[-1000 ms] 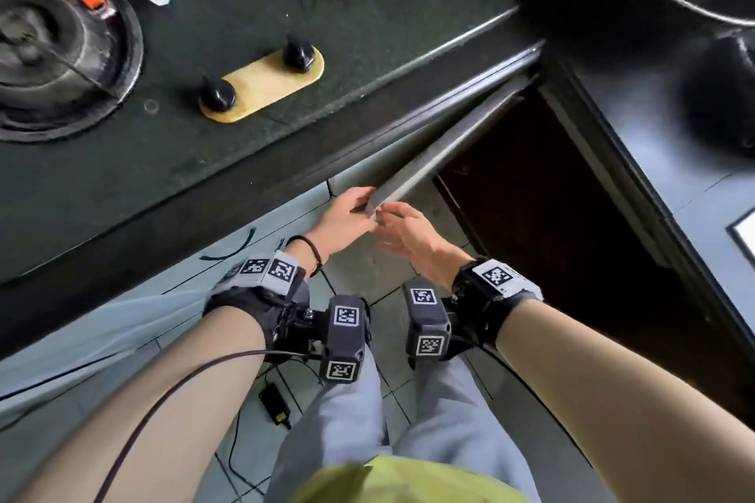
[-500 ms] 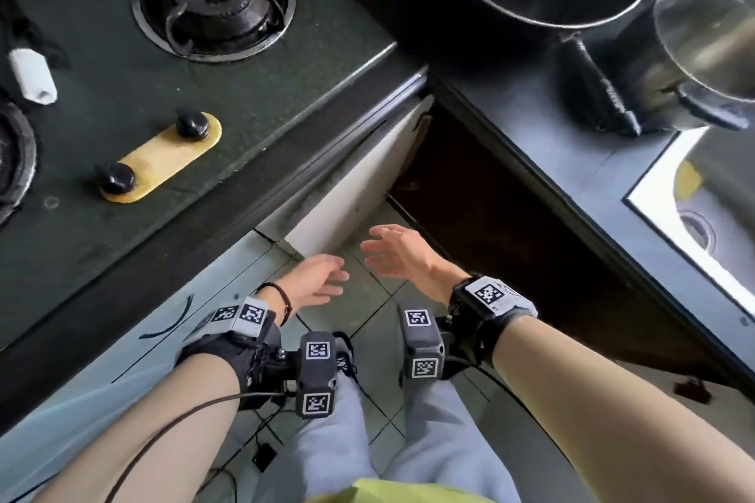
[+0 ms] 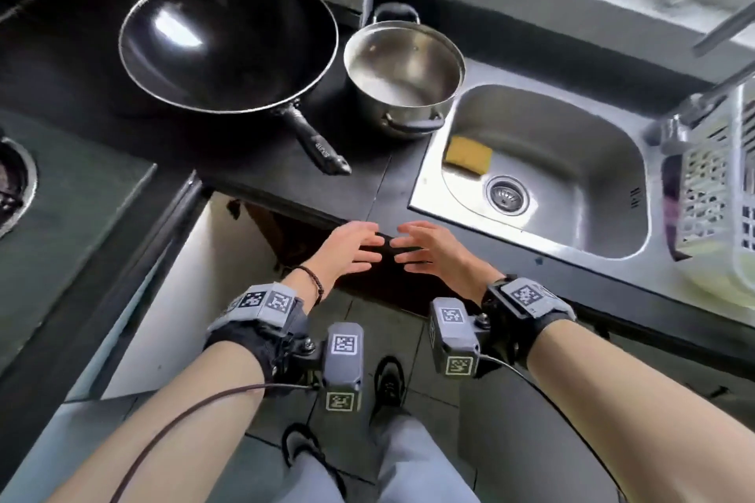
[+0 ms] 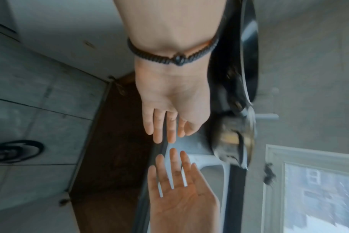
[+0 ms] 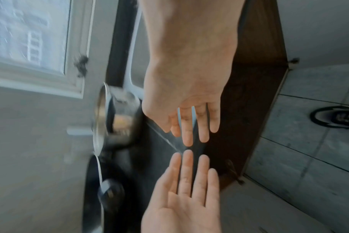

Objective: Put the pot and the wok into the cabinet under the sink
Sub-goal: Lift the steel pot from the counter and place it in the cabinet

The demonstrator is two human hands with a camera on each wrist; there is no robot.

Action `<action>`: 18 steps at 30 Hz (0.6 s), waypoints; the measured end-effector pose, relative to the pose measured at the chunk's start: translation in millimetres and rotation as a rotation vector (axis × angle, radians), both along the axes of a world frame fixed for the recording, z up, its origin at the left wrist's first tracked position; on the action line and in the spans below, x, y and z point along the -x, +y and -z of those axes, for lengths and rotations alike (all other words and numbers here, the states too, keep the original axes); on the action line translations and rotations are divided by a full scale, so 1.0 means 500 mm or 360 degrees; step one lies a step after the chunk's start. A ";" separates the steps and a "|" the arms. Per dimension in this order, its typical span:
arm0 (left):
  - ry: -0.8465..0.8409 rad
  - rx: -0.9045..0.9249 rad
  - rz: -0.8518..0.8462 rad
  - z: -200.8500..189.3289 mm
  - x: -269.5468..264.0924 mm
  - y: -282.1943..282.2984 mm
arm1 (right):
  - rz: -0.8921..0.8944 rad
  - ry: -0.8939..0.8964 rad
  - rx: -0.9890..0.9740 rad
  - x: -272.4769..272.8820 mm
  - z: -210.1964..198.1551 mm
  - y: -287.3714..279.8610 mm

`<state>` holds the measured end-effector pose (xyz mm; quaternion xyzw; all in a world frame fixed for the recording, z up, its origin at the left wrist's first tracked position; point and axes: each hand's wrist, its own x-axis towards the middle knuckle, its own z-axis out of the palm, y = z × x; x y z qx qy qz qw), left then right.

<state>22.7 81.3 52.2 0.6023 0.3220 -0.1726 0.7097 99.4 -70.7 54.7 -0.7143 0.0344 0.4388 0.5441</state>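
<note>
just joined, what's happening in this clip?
A person stands at a kitchen counter with both hands empty. The left hand and right hand are open, fingertips nearly meeting, in front of the counter edge above the open cabinet under the sink. The black wok and the steel pot sit side by side on the counter, untouched. A yellow sponge lies in the sink. Nothing is stowed yet.

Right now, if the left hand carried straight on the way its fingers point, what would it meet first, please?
Most likely the right hand: the left hand points its open fingers at the right one's fingertips, with only a narrow gap between them. Depth is uncertain, so it might slip past towards the counter edge.
</note>
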 end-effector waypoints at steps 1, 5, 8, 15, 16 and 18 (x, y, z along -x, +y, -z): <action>-0.0034 -0.0009 -0.0023 -0.010 -0.035 -0.016 | 0.0040 -0.0020 -0.0011 -0.025 -0.008 -0.021; -0.0145 -0.0004 -0.0339 -0.033 -0.164 -0.063 | 0.0197 -0.0047 -0.0074 -0.118 -0.024 -0.079; -0.0187 0.0097 -0.0510 -0.041 -0.238 -0.074 | 0.0262 -0.0027 -0.0139 -0.179 -0.024 -0.096; -0.0241 0.0248 -0.0963 -0.041 -0.358 -0.074 | 0.0224 -0.0005 -0.0221 -0.268 -0.026 -0.090; -0.0249 0.0278 -0.1015 -0.038 -0.368 -0.074 | 0.0216 -0.0004 -0.0227 -0.276 -0.024 -0.088; -0.0214 0.0348 -0.1087 -0.033 -0.381 -0.076 | 0.0202 0.0011 -0.0242 -0.287 -0.021 -0.086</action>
